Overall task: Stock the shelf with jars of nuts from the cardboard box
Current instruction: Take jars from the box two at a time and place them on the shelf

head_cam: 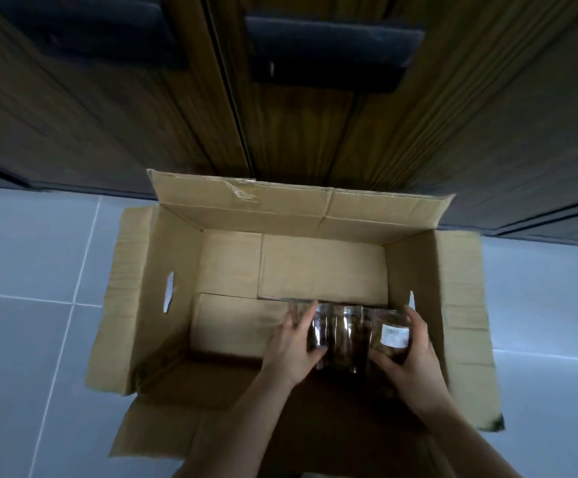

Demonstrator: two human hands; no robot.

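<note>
An open cardboard box [149, 298] stands on the floor below me, flaps spread. Low in its near right part lie clear jars of nuts [344, 336] side by side, dark contents showing through. The rightmost jar [393, 334] carries a white label. My left hand [292, 343] presses against the left end of the row, fingers wrapped on the leftmost jar. Around the labelled jar at the right end curls my right hand [415, 353]. Both forearms reach down into the box. How many jars there are I cannot tell; they are blurred.
The box floor [315, 267] behind the jars is bare cardboard. Dark wooden cabinet doors [315, 132] with black recessed handles [329, 53] rise just behind the box. Pale grey floor tiles [32, 270] lie on both sides.
</note>
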